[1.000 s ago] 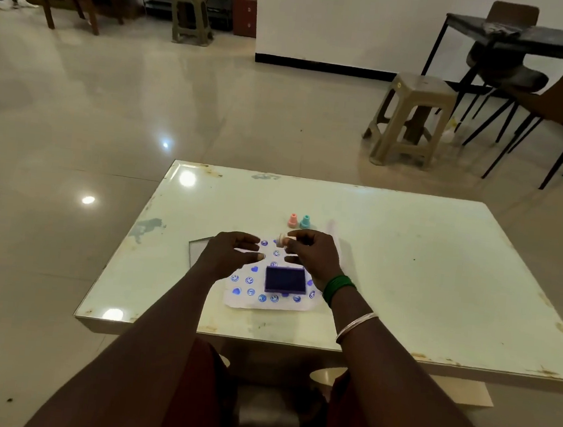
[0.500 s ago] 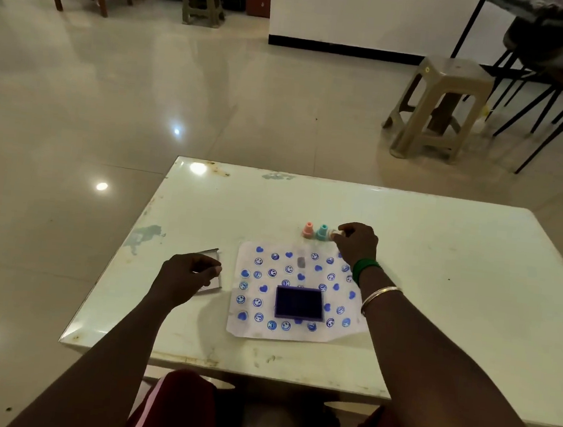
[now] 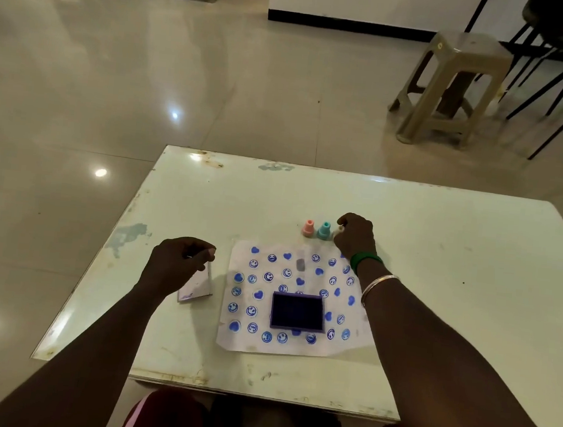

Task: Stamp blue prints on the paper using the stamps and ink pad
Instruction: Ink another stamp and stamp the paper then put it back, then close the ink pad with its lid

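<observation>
A white paper [image 3: 294, 347] covered with several blue smiley and heart prints lies near the table's front edge. The open blue ink pad [image 3: 297, 311] rests on it. A pink stamp [image 3: 308, 228] and a teal stamp [image 3: 324, 230] stand upright just beyond the paper. My right hand [image 3: 355, 236] is closed around a pale stamp [image 3: 340, 228] beside the teal one, at table level. My left hand [image 3: 175, 263] grips the ink pad lid [image 3: 197, 286] left of the paper, its near edge on the table.
The pale green table [image 3: 438, 280] has worn, chipped edges. A plastic stool [image 3: 454, 85] stands on the floor beyond it, with dark chairs at the far right. Another stool and wooden chair legs stand at the far back left.
My right hand carried the pale stamp from over the paper to the spot beside the teal stamp. My left hand left the paper and took hold of the lid.
</observation>
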